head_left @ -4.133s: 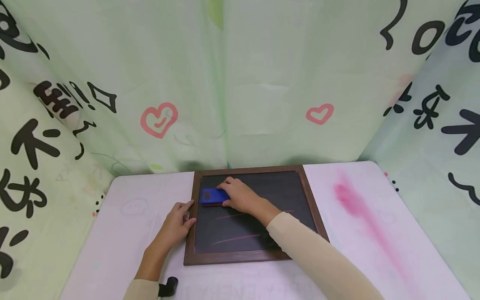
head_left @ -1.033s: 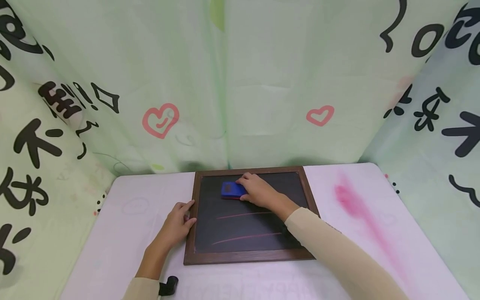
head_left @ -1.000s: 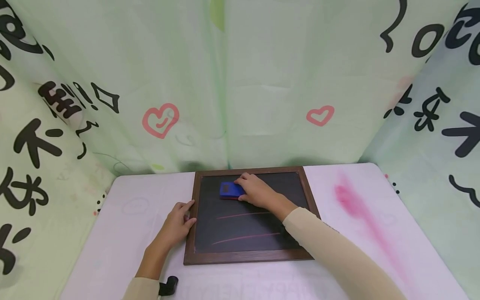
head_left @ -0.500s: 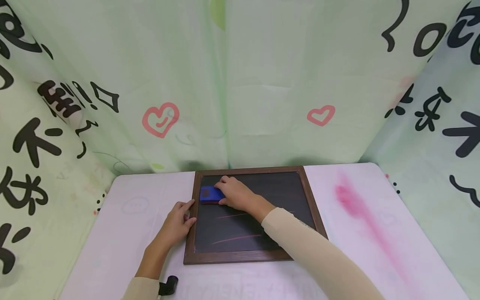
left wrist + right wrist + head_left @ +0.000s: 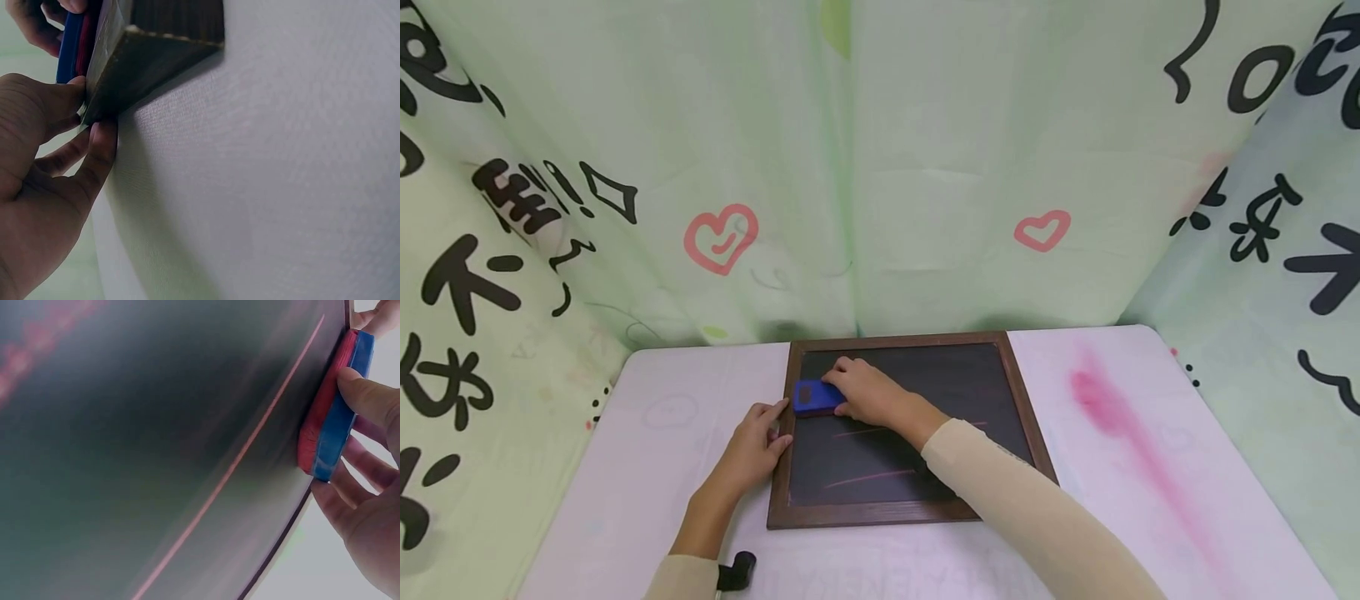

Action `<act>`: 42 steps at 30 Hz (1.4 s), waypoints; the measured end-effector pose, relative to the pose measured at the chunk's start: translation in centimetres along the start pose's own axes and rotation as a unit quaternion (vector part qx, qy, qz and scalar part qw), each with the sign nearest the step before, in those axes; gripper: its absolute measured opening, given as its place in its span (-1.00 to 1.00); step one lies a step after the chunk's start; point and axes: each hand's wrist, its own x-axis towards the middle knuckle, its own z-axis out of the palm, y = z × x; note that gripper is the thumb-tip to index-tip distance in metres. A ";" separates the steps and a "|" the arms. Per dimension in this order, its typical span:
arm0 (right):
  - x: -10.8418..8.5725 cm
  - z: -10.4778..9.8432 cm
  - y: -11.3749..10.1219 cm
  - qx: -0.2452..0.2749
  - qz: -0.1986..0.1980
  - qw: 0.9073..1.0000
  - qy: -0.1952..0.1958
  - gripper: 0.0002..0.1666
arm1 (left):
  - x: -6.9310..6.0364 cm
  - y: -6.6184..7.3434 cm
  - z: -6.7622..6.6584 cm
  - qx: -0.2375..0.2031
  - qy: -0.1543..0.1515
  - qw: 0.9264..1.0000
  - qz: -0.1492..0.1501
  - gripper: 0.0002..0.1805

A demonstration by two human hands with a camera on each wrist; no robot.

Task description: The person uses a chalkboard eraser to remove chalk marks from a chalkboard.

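A blackboard (image 5: 917, 383) in a brown wooden frame (image 5: 880, 513) lies on the table, with two thin pink lines on its surface. My right hand (image 5: 872, 393) grips a blue eraser (image 5: 814, 397) at the board's upper left, close to the frame. In the right wrist view the eraser's red pad (image 5: 322, 412) faces the board, and thumb and fingers of the right hand (image 5: 375, 481) pinch its blue back. My left hand (image 5: 752, 448) holds the frame's left side; the left wrist view shows fingers of the left hand (image 5: 50, 162) against the frame edge (image 5: 150, 69).
The pale table (image 5: 647, 467) carries a pink smear (image 5: 1105, 400) right of the board. A black object (image 5: 737, 572) shows beside the left sleeve, near the bottom edge. Light green curtains (image 5: 925, 167) with hearts and black writing stand behind and at both sides.
The right hand and eraser have moved left across the upper board from the middle to the left frame edge, and slightly down since half a second ago. The left hand has stayed in place.
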 end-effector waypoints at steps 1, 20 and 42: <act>0.0 0.0 0.0 0.004 -0.001 1.000 -0.002 -0.36 | 0.0 0.0 0.0 0.000 0.000 1.000 0.001 -0.37; -3.3 -0.1 3.2 0.061 0.012 0.998 -0.002 -0.34 | 0.0 -0.2 0.0 0.004 -0.002 1.000 0.002 -0.35; -10.0 -1.2 9.5 0.069 0.080 0.994 0.029 -0.33 | 0.1 0.0 0.0 0.005 -0.005 1.000 -0.003 -0.34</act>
